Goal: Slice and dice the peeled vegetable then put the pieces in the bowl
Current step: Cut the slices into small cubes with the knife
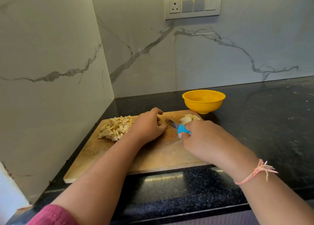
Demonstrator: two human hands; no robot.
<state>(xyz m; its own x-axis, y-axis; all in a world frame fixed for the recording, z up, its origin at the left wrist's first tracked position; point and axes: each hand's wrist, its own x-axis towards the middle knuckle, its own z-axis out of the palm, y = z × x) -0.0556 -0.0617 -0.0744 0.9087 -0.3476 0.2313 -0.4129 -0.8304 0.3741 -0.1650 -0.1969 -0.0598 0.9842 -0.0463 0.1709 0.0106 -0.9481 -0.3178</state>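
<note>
Your right hand (200,139) grips the blue-handled steel knife (177,127); your left hand (149,125) rests curled on the wooden board (153,158), grasp unseen.

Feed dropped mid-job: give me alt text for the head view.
A person's right hand grips a blue-handled knife over a wooden cutting board, the left hand curled beside its blade. Diced vegetable is piled at the board's left, uncut slices lie at its far right, and a yellow bowl stands behind on the black counter.
</note>
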